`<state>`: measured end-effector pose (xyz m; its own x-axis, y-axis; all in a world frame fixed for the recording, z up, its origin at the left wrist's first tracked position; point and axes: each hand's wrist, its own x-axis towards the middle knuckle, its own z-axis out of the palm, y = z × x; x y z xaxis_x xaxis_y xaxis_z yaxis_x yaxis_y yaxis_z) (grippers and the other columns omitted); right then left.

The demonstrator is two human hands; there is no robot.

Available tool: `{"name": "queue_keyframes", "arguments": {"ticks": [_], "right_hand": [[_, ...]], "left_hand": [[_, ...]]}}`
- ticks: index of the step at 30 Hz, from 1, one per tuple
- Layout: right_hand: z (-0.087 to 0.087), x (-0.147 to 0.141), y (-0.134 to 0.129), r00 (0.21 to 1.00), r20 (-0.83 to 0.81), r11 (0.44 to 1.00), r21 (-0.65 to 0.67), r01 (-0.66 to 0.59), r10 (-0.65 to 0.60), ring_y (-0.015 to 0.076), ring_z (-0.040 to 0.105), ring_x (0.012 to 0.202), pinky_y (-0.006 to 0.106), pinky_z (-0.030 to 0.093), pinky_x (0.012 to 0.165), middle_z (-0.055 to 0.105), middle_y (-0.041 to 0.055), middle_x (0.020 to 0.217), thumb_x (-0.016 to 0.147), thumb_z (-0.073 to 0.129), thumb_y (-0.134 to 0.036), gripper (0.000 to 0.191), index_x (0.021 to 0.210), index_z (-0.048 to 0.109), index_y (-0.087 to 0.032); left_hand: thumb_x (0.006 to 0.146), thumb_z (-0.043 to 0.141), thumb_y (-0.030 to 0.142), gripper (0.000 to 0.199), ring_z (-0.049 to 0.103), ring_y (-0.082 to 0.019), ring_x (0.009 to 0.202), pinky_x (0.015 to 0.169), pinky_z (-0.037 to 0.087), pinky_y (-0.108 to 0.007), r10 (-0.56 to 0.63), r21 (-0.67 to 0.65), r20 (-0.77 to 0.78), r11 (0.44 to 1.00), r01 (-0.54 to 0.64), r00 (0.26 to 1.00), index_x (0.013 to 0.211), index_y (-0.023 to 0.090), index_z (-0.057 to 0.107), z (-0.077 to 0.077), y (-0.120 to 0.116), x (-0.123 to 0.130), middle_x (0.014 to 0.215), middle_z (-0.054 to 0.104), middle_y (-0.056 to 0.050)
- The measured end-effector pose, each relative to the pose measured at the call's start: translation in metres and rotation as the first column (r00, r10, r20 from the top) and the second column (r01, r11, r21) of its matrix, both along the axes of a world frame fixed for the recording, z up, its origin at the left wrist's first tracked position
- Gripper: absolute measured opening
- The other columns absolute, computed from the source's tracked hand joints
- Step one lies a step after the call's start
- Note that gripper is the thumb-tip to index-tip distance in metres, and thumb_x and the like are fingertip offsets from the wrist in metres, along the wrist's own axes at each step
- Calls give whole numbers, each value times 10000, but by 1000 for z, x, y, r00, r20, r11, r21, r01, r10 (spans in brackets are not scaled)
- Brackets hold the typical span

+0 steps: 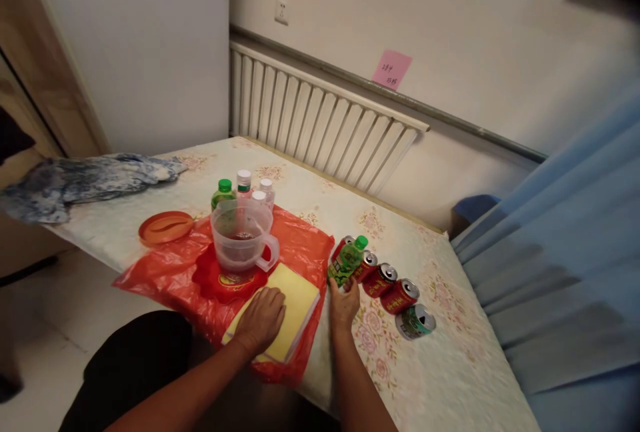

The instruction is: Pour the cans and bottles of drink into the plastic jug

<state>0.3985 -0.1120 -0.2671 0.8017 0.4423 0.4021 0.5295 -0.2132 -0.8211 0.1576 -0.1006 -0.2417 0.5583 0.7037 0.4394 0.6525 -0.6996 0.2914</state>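
Observation:
My left hand [263,320] lies flat on a yellow pad of paper [295,292] on a red plastic sheet [170,275]. My right hand [344,302] is wrapped round the lower part of a green bottle [349,260] with a green cap, which leans a little to the right. The bottle stands in front of red cans [399,295], hiding part of them. Left of the pad, a clear pitcher [243,239] with some dark liquid rests on a red scalloped plate [230,284].
Behind the pitcher are several capped bottles [243,182]. An orange lid [165,227] lies to the left, near a patterned cloth [100,179]. A green can [416,322] ends the can row at right. A radiator [320,119] and blue curtain [565,252] border the table.

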Motion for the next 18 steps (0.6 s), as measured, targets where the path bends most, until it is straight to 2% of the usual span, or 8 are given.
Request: {"name": "queue_keyframes", "arguments": {"ticks": [3, 6, 10, 13, 15, 18], "right_hand": [[5, -4, -16, 998, -44, 999, -20, 45, -46, 255, 646, 811, 326, 464, 737, 714, 91, 843, 782, 617, -522, 403, 992, 644, -178], [7, -13, -37, 996, -71, 998, -45, 55, -58, 240, 643, 756, 324, 467, 716, 703, 83, 811, 815, 560, -476, 336, 934, 648, -175], [6, -30, -65, 991, -130, 997, -82, -12, 1, 233, 656, 773, 331, 492, 747, 715, 73, 848, 792, 544, -422, 342, 970, 671, -160], [11, -39, -77, 977, -207, 995, -69, -76, 60, 233, 662, 805, 337, 510, 760, 723, 76, 884, 789, 559, -482, 401, 993, 675, -157], [25, -43, -76, 966, -224, 988, -51, -143, 128, 215, 644, 706, 332, 516, 698, 712, 59, 822, 781, 586, -514, 438, 1014, 669, -153], [67, -47, -54, 924, -195, 941, -14, -339, 330, 179, 594, 603, 302, 497, 601, 681, 29, 760, 790, 617, -505, 417, 1017, 656, -158]], "left_hand": [[948, 433, 183, 136, 519, -249, 929, 903, 433, -419, 1, -22, 1, 1000, -1, 1000, 936, 205, 566, 0, -1, 0, 934, 589, -69], [947, 421, 173, 149, 511, -251, 945, 922, 423, -427, -7, -54, -2, 999, 7, 1000, 946, 194, 569, 2, -3, -1, 958, 588, -77], [936, 405, 153, 181, 512, -250, 959, 943, 412, -433, -4, -137, -57, 991, -3, 998, 942, 188, 583, 9, -3, -1, 987, 591, -74], [919, 403, 129, 209, 526, -258, 986, 952, 413, -443, -30, -212, -128, 977, 2, 991, 973, 176, 599, 14, 0, 2, 1037, 605, -89], [919, 399, 127, 225, 539, -264, 1005, 942, 423, -449, -71, -247, -160, 969, 30, 984, 997, 169, 606, 15, 5, 5, 1067, 614, -104], [931, 411, 157, 211, 557, -270, 998, 897, 449, -448, -111, -281, -163, 958, 62, 980, 998, 166, 611, 14, 14, 10, 1059, 619, -115]]}}
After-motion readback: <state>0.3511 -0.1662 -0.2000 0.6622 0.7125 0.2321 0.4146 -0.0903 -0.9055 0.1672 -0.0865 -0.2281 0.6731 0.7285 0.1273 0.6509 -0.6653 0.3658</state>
